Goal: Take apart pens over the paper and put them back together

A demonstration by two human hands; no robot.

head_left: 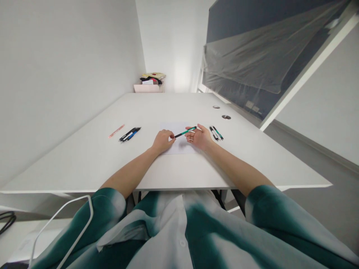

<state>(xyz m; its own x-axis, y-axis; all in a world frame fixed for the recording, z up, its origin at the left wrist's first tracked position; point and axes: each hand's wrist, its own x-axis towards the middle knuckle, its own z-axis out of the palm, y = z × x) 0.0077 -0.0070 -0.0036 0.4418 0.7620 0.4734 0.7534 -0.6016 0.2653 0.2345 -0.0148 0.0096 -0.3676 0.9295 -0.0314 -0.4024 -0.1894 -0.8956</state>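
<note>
A green and black pen is held at a slant above a sheet of white paper. Its black end sits pinched between the thumb and fingers of my left hand. My right hand is turned palm up at the pen's other end, fingers apart; the pen's tip lies by its thumb and index finger, and I cannot tell if they touch. Just right of that hand lie a green and black pen and a black and white pen.
Black and blue pens lie bunched left of the paper on the white table, beside a pink strip. Two round metal fittings are set in the table's right side. A filled box stands beyond the far edge.
</note>
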